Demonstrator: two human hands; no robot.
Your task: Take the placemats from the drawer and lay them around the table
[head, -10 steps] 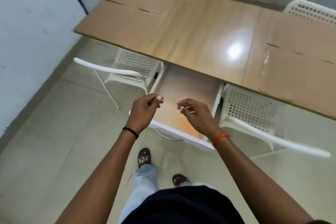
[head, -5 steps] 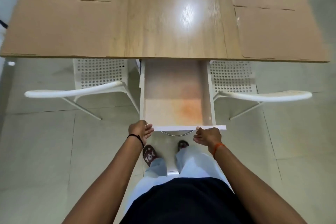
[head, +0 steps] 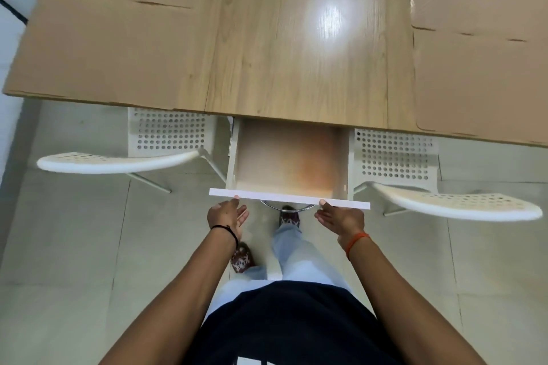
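Fingers of both hands lie nearly straight and relaxed, holding nothing. On the left hand, the fingers point forward and inward, the thumb tip just touching the near edge of the drawer front. On the right hand, the thumb tip meets the same white edge farther along, while the other fingers spread just below it; whether they press the panel's face cannot be told. A black band circles the left wrist, an orange one the right.

Just beyond the fingertips the drawer stands pulled out from under the table, its pale floor stained orange toward the near right corner. A curved metal handle shows between the two hands, under the front panel.

Half a second ago the drawer reached farther out and both hands curled at its front edge; now less of its floor shows, and the fingers have straightened. One second ago the hands hovered above the drawer, pinching together.

Farther off than the drawer, brown placemats lie flat on the tabletop: two to the left of the fingers, and two more on the right. Bare wood with a bright glare runs between them. White perforated chairs sit tucked at either side of the drawer.
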